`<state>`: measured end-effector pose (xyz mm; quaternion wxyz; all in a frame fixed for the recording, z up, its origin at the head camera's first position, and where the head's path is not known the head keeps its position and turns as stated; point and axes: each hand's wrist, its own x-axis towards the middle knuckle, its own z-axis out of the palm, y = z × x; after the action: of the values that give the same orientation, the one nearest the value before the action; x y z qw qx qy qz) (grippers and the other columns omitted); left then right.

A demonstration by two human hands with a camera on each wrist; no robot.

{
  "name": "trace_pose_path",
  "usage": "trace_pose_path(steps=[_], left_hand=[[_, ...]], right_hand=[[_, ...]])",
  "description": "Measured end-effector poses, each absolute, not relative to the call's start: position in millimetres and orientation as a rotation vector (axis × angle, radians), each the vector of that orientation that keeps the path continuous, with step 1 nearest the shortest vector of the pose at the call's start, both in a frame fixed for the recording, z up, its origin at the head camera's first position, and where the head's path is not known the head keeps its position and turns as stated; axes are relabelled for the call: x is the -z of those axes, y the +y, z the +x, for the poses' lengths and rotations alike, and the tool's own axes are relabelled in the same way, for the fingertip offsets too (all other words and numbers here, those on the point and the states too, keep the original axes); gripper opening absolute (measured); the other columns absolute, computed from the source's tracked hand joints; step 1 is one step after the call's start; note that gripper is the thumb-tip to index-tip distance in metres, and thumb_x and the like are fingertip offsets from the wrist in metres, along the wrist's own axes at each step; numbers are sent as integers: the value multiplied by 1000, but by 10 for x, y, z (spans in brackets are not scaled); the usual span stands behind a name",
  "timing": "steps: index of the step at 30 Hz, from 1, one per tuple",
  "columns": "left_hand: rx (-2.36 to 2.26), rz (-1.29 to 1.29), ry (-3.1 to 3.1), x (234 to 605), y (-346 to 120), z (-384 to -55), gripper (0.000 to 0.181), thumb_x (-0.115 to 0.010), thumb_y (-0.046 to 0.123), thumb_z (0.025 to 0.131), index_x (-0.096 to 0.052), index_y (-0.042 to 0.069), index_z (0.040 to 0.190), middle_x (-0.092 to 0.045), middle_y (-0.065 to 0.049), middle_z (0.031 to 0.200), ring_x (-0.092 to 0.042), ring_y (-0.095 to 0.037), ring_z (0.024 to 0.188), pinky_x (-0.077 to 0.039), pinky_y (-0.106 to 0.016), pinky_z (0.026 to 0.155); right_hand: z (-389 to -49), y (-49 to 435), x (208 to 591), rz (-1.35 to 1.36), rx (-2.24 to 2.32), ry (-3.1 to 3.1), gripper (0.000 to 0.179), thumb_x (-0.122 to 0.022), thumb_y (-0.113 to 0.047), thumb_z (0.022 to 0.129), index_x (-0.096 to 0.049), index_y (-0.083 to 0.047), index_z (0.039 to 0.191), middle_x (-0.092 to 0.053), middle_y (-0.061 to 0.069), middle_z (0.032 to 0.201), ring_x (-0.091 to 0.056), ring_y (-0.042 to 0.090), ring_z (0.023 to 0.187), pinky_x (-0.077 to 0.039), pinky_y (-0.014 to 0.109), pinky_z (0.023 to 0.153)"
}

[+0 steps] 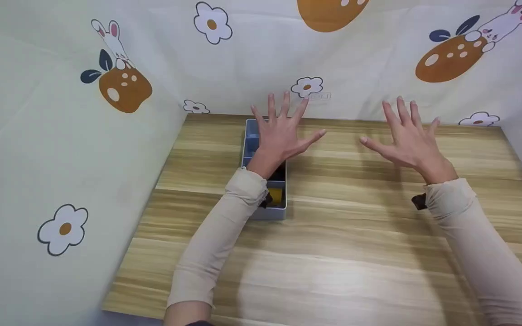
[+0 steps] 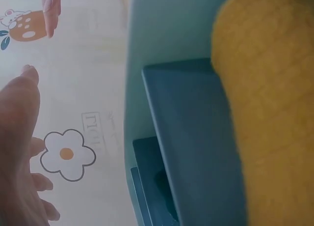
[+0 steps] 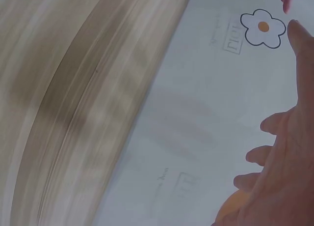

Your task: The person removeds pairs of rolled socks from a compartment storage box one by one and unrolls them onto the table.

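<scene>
With its fingers spread wide, the left hand [image 1: 280, 136] hovers above a blue-grey divided box [image 1: 277, 213] and holds nothing. The right hand [image 1: 410, 140] is likewise spread in the air over the wooden table, to the right of the box. A yellow, fabric-looking roll [image 2: 274, 108] lies in the box's near compartment. Something dark [image 1: 279, 173] sits in the compartment behind it; its kind cannot be made out. The left hand and forearm hide part of the box. In the right wrist view, the right thumb [image 3: 300, 37] and fingertips show against the patterned cloth.
The wood-grain table [image 1: 333, 235] runs back to a pale cloth [image 1: 261, 59] printed with flowers, fruit and rabbits. The same cloth rises at the left and right sides. A dark wrist device [image 1: 419, 201] sits under the right sleeve.
</scene>
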<state>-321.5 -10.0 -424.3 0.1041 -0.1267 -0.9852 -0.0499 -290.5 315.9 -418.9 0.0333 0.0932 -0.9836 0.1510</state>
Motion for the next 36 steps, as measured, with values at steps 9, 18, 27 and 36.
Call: trace_pose_path(steps=[9, 18, 27, 36], left_hand=[[130, -365, -2931, 4220, -146, -3188, 100, -27, 97, 91, -12, 43, 174, -10, -9, 184, -2, -46, 169, -1, -84, 124], [156, -405, -2881, 4114, -179, -3101, 91, -32, 87, 99, -25, 35, 173, -20, -9, 182, -12, -35, 170, -8, -77, 130], [166, -447, -2789, 4045, -261, -3019, 82, -35, 80, 104, -35, 30, 170, -31, -8, 179, -25, -30, 167, -20, -63, 134], [252, -446, -2691, 4041, -421, -2919, 74, -41, 73, 107, -49, 25, 163, -47, -10, 169, -43, -30, 157, -36, -58, 128]], right_hand=[[-2891, 3112, 4197, 319, -449, -3010, 113, -54, -87, 92, 1, -34, 175, 7, 13, 183, 9, 50, 168, 14, 95, 108], [-2861, 3053, 4213, 368, -443, -2969, 115, -59, -84, 92, -4, -27, 176, 2, 13, 184, 3, 48, 168, 13, 89, 116], [-2826, 2983, 4237, 440, -457, -2886, 107, -69, -69, 95, -17, -21, 175, -11, 17, 183, -8, 48, 168, 4, 84, 123], [-2776, 2917, 4242, 527, -524, -2756, 90, -76, -50, 98, -32, -19, 170, -22, 17, 180, -16, 45, 167, -14, 76, 129]])
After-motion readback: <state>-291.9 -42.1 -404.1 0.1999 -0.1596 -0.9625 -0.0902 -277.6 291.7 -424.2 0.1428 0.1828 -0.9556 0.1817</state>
